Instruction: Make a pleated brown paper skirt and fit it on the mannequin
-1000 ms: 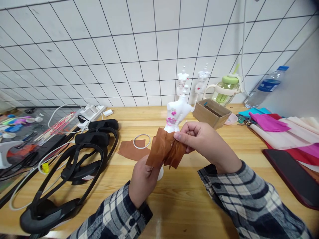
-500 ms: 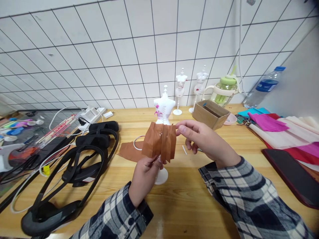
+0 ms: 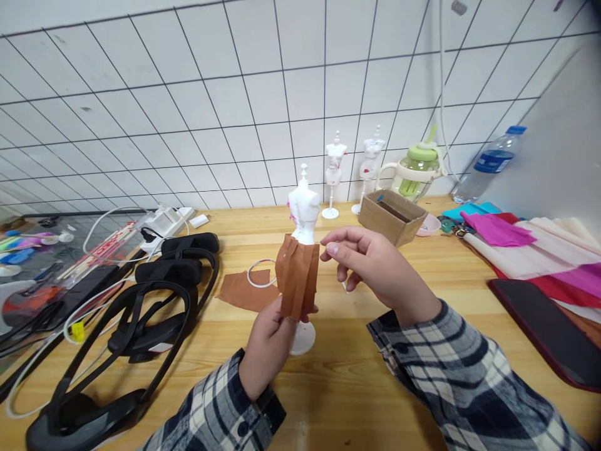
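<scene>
A small white mannequin (image 3: 305, 210) stands upright on a round white base (image 3: 303, 338), with brown pleated cloth (image 3: 298, 275) around its lower body. My left hand (image 3: 270, 341) is closed at the bottom of the cloth, its fingertips partly hidden behind it. Just right of the cloth's upper edge is my right hand (image 3: 370, 266), its thumb and index finger close together; anything between them is too small to make out. A flat brown cloth piece (image 3: 241, 291) lies on the table at the left, with a silver ring (image 3: 256, 282) on it.
Black headsets (image 3: 183, 313) and cables occupy the left side. Behind stand two more mannequins (image 3: 334, 172), a cardboard box (image 3: 392, 216), a green-lidded jug (image 3: 417, 172) and a water bottle (image 3: 491, 163). Coloured fabrics (image 3: 539, 250) and a dark phone (image 3: 547, 332) lie right.
The mannequin and brown cloth have turned, showing a narrower side. My right hand has drawn slightly away from the cloth. The whole view has shifted a little.
</scene>
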Tool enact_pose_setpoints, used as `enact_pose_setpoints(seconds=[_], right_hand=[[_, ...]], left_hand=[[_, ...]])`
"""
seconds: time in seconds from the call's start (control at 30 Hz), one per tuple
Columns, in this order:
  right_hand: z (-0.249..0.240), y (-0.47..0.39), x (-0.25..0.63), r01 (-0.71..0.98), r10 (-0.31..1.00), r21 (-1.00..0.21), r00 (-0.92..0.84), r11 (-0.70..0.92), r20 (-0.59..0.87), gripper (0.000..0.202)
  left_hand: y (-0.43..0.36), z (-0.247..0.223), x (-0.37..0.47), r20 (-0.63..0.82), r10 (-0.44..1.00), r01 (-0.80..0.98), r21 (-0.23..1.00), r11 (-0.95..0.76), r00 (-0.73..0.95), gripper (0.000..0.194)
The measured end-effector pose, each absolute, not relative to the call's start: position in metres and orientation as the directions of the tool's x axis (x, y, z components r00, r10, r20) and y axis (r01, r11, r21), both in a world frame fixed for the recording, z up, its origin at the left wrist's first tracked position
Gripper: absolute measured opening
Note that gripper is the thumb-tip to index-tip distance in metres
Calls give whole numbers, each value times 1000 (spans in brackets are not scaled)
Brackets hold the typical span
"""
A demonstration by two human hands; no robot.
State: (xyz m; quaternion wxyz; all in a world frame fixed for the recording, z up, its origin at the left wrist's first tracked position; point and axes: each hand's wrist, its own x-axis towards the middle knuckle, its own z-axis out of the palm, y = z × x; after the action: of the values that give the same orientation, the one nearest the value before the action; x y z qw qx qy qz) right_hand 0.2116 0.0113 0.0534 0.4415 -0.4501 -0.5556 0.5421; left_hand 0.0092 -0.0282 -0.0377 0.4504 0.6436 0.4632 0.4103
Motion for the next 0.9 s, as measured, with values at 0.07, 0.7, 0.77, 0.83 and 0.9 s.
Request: enact_pose_setpoints(seconds=[0.07,0.7,0.77,0.83,0.9], right_hand=[[56,7,209,40,978,-998,-206,38,29,25],[51,6,202,61,980,-986,-138,152,143,21],[50,7,201,61,981,-986,-131,155,146,20],[49,7,201,51,979,-986,-133,160,152,18],[49,8,200,30,978,-987,-147,156,150,17]], left_hand=[[-28,-39,9,108,967,227,960,-162,233,29],[-28,-42,7,130,960,222,957,-186,247,20],[-28,-41,6,132,961,237,953,-190,242,21],[-29,-41,6,128,962,249,950,-189,240,22],[-29,-40,6,117,964,257,950,-179,239,25]])
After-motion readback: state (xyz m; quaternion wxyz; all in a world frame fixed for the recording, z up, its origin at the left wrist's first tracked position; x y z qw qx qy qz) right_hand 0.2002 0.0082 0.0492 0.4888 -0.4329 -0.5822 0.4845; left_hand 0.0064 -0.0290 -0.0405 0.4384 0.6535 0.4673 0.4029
